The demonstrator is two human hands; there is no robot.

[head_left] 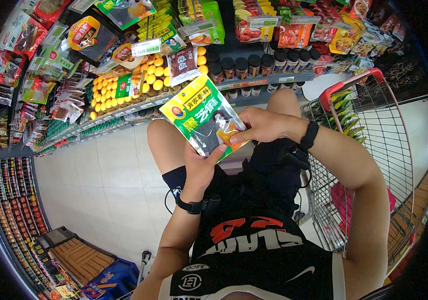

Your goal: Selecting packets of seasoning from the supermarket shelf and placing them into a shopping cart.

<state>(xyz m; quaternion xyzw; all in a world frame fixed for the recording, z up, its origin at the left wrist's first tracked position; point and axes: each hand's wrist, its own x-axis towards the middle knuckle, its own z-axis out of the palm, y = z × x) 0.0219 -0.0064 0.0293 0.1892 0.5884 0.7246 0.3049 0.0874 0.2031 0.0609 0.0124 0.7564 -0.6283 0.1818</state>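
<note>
A green and yellow packet (pixel 194 117) with a clear window, dark seeds showing inside, is held tilted in front of my lap. My left hand (pixel 201 165) grips its lower edge, the thumb lying on the front. On its right edge my right hand (pixel 261 125) is closed, thumb pressed to the front and the fingers behind. Just beyond the packet's top, a small bag of dark red dried goods (pixel 183 65) leans against yellow-capped jars (pixel 156 72) on the shelf.
Black-capped jars (pixel 254 65) line the shelf ahead, under hanging packets (pixel 294 35). A wire shopping cart (pixel 374 145) with red corners and green leafy goods (pixel 346 112) stands close by my right arm. Pale floor tiles (pixel 109 165) stretch left toward another stocked shelf (pixel 16 200) and a wooden-topped stand (pixel 79 257).
</note>
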